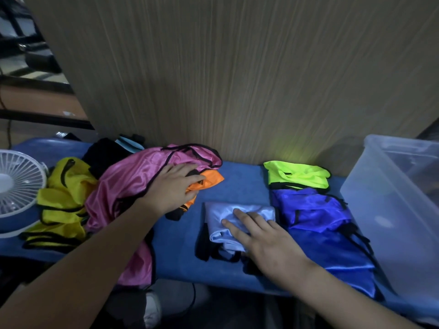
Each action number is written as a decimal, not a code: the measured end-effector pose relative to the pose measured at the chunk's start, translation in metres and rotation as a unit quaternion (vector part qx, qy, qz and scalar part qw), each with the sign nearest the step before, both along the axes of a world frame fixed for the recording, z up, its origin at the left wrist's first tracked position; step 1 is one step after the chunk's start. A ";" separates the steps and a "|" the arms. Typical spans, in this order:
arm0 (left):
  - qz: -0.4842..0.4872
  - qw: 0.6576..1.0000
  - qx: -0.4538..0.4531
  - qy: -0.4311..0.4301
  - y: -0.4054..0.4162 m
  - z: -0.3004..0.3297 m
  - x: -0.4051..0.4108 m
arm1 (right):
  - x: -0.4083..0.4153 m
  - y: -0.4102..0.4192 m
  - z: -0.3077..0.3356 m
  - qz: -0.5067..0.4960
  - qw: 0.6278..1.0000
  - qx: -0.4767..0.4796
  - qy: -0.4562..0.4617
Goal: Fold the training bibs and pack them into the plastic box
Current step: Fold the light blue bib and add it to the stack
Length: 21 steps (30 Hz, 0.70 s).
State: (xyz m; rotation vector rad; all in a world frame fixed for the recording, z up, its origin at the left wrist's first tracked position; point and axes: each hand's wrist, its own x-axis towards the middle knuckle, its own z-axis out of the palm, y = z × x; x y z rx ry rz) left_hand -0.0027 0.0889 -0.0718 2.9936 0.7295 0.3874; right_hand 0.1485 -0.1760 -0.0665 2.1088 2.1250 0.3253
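While my flat right hand (pixel 268 238) presses the folded pale bib (pixel 237 219), my left hand (pixel 173 186) grips the orange bib (pixel 209 180); the plastic box (pixel 380 210) looks unpacked.

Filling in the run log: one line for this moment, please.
left hand: on orange bib | right hand: flat on folded pale blue bib | plastic box: no bibs visible inside

Storeroom-like: wood panel (pixel 237 79), desk fan (pixel 16 186)
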 end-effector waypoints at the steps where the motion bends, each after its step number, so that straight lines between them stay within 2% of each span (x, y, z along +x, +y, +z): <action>1: 0.003 1.000 -0.003 0.004 0.000 0.001 0.000 | 0.004 0.008 0.001 -0.002 1.000 0.006 -0.005; 7: 0.011 1.000 -0.016 -0.002 0.003 0.003 0.001 | 0.039 0.061 0.002 -0.029 0.999 -0.007 -0.026; 13: 0.035 0.999 -0.027 0.012 0.007 0.003 0.000 | 0.064 0.106 0.013 -0.079 0.996 -0.048 0.012; 21: 0.041 0.995 -0.075 -0.045 0.005 0.002 -0.002 | 0.088 0.141 0.015 -0.164 0.984 -0.061 0.046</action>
